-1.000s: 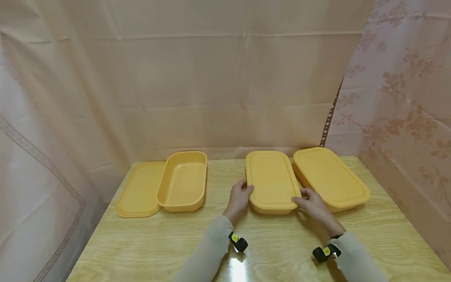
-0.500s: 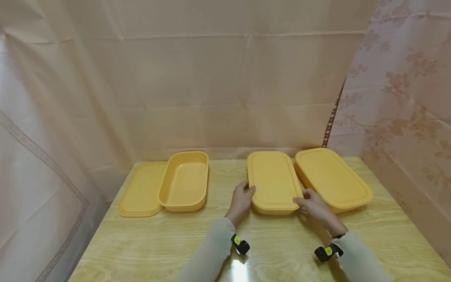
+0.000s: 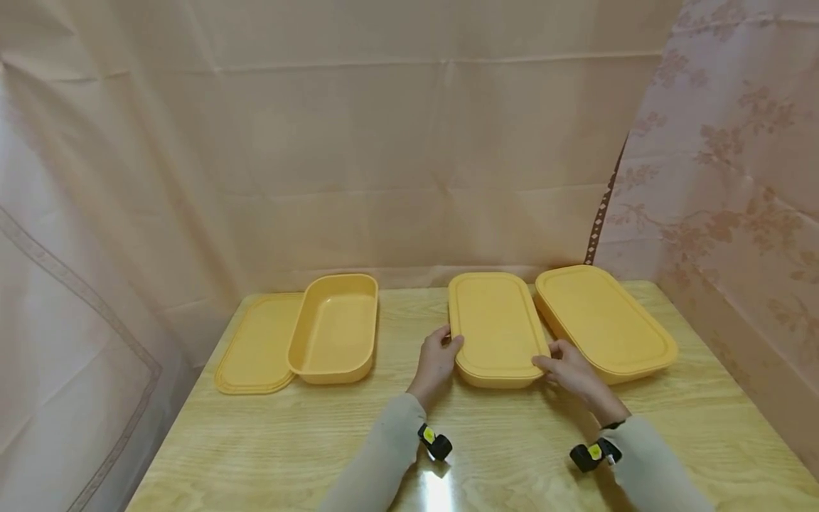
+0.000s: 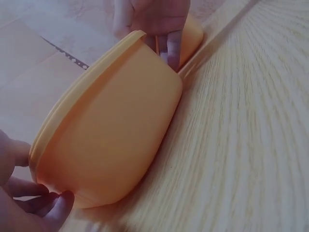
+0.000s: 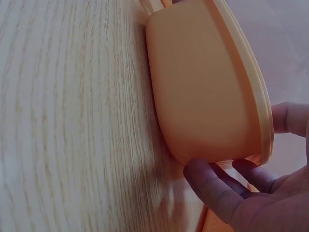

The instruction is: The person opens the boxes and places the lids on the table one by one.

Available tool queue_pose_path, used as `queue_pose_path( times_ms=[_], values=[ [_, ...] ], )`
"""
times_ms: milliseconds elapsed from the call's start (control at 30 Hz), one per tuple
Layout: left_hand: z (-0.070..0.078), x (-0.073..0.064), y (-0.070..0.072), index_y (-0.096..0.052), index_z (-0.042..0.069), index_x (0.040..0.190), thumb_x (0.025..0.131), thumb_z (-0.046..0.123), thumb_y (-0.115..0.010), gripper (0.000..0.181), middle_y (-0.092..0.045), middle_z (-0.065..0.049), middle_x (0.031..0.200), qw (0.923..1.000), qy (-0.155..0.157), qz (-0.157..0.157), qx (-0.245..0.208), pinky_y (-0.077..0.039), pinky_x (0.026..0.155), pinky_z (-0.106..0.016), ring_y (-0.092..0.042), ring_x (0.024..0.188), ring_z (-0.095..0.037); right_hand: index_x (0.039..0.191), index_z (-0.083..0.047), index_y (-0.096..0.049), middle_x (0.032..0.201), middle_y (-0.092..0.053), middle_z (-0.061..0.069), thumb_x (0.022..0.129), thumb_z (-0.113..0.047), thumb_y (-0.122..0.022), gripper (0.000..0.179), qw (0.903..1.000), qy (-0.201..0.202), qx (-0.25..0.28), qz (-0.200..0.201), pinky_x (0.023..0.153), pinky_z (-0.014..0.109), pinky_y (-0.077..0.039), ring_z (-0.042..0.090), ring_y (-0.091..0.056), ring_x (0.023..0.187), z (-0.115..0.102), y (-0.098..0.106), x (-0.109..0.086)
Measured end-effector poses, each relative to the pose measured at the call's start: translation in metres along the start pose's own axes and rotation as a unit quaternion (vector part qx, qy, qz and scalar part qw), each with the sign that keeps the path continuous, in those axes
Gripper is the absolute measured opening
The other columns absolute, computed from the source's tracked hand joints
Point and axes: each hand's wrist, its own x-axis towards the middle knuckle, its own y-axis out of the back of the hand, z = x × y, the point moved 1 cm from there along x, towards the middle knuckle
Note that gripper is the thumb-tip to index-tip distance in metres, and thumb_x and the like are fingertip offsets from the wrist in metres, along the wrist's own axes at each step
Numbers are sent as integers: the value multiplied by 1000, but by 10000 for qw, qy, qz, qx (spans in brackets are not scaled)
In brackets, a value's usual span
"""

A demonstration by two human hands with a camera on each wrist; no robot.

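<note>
A yellow lidded food container (image 3: 495, 323) stands on the table right of the middle, its flat lid seated on top. My left hand (image 3: 435, 363) grips its left side, thumb at the lid's edge and fingers against the wall below. At the near right corner my right hand (image 3: 572, 373) grips it likewise; in the right wrist view the thumb lies over the lid rim (image 5: 264, 121) and the fingers curl under it along the side wall. The left wrist view shows the container's near wall (image 4: 111, 121), with both hands (image 4: 29, 198) at its ends.
Close on the right sits a second lidded yellow container (image 3: 608, 323), set at an angle. To the left are an open yellow container (image 3: 335, 327) and a loose lid (image 3: 259, 348) partly beneath it. Curtains (image 3: 409, 142) hang behind the wooden table (image 3: 256, 455).
</note>
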Motion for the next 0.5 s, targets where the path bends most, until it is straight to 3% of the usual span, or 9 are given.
queue_pose_path(
  times_ms=[167, 500],
  values=[
    [4, 0, 2, -52, -5, 135, 97, 18, -60, 45, -62, -17, 119, 9997, 20, 208, 156, -55, 85, -30, -62, 104, -21, 118, 14, -38, 109, -52, 21, 97, -13, -55, 38, 10000, 6, 60, -30, 77, 32, -55, 13, -59, 87, -1, -1, 1],
    [11, -1, 4, -52, -3, 135, 95, 18, -63, 47, -56, -17, 129, 9942, -240, 383, 972, -52, 97, -38, -58, 117, -30, 115, 14, -40, 106, -52, 20, 97, -13, -55, 36, 10000, -36, 41, 55, 75, 32, -55, 13, -59, 85, 0, -2, 3]
  ],
)
